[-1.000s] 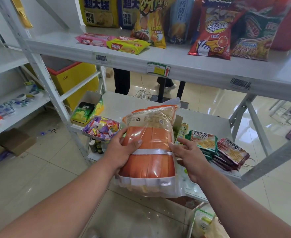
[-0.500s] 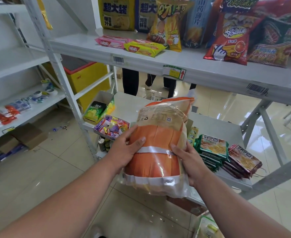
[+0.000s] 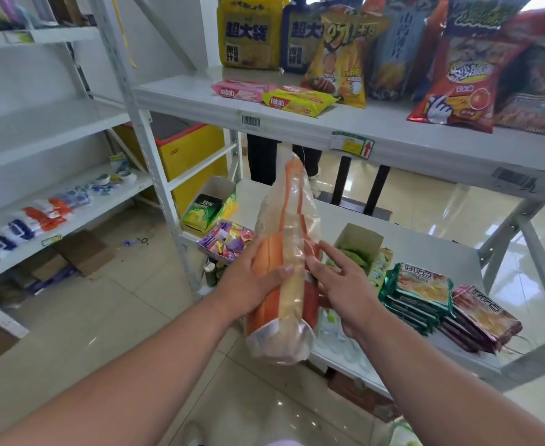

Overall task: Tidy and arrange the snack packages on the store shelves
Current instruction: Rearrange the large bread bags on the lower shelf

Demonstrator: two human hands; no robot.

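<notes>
between both hands — orange snack bag (image 3: 284,272), edge-on.

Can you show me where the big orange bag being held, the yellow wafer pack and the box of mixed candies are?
orange bag (image 3: 284,252), head view, its clear middle strip.
yellow wafer pack (image 3: 296,103), head view, its top face.
candy box (image 3: 227,241), head view, the wrapped candies inside.

"nabati" reads in white on the pink wafer pack (image 3: 242,90), and again on the yellow wafer pack (image 3: 296,102) beside it. Up behind, the yellow bag (image 3: 251,33) shouts 超大袋, and the blue bag (image 3: 301,37) next along shows 超大 before a chip bag cuts it off. Down on the lower shelf, the green packs (image 3: 420,286) carry 好吃点. The shelf-edge tag (image 3: 353,145) bears a red up-arrow; its print is too small to read.
</notes>
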